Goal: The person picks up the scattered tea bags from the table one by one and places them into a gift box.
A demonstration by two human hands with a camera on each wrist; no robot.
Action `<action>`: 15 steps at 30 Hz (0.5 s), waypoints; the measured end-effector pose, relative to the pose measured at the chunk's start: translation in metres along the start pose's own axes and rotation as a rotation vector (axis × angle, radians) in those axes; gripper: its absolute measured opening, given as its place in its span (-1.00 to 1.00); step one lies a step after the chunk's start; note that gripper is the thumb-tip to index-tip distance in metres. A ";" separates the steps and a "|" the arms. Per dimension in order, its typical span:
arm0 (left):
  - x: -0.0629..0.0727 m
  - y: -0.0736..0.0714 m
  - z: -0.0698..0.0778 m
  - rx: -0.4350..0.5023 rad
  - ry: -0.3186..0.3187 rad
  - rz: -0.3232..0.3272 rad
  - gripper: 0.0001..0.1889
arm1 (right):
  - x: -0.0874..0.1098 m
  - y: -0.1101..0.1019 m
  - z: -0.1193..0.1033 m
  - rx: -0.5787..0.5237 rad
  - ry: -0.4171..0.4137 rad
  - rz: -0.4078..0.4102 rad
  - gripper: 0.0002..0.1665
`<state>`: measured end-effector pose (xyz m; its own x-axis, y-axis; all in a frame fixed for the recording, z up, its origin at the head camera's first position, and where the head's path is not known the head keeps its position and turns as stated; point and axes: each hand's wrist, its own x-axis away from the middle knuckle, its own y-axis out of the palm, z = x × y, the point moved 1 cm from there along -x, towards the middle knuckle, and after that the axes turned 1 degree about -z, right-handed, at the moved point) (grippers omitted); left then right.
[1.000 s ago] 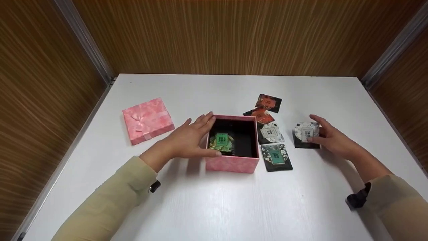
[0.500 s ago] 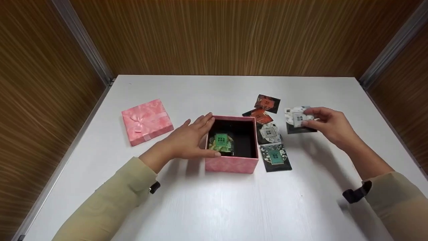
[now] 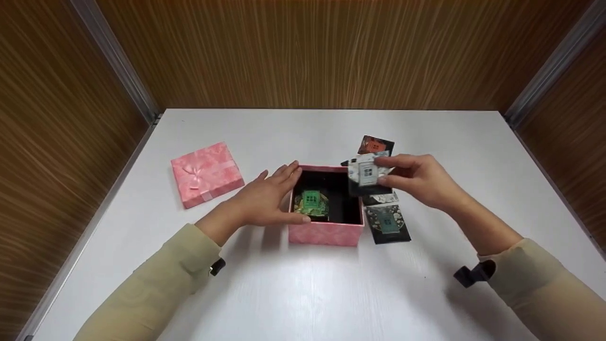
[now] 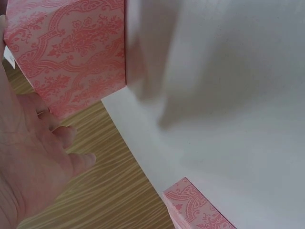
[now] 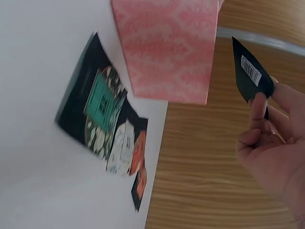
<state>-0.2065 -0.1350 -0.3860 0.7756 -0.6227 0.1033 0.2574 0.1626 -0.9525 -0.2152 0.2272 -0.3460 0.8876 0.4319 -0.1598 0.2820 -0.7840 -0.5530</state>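
My right hand (image 3: 421, 182) pinches a flat black-and-white tea sachet (image 3: 368, 173) between thumb and fingers, above the right rim of an uncovered pink box (image 3: 325, 235). In the right wrist view, the barcoded dark back of that sachet (image 5: 251, 71) shows. My left hand (image 3: 265, 196) rests along the box's left side, thumb at the front rim and fingers spread toward the back corner. A green-labelled sachet (image 3: 311, 201) lies inside the box on the left. The left wrist view shows the patterned box wall (image 4: 71, 52) beside my left fingers.
The pink lid with a bow (image 3: 207, 173) lies to the left of the box. Right of the box lie a teal-labelled sachet (image 3: 389, 225), a partly covered white one (image 3: 381, 199) and orange-labelled sachets (image 3: 375, 144) behind. A wooden panel (image 3: 303, 52) closes off the table's far side.
My right hand has picked the white-labelled sachet up off the table and carried it left to the box. The left hand has stayed at the box.
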 end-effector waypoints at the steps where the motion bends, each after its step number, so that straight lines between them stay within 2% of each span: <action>1: 0.000 0.000 -0.001 0.001 0.001 0.000 0.30 | -0.002 0.004 -0.003 0.012 -0.013 -0.003 -0.54; 6: 0.000 0.000 -0.002 -0.008 0.004 0.002 0.29 | -0.012 0.024 -0.012 0.084 -0.038 -0.023 -0.56; 15: -0.002 0.000 0.000 -0.004 0.001 -0.004 0.30 | -0.021 0.050 -0.015 0.122 -0.044 -0.116 -0.50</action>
<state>-0.2079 -0.1340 -0.3864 0.7739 -0.6242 0.1067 0.2581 0.1570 -0.9533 -0.2138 0.1724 -0.3576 0.8342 0.5375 -0.1234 0.3327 -0.6689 -0.6647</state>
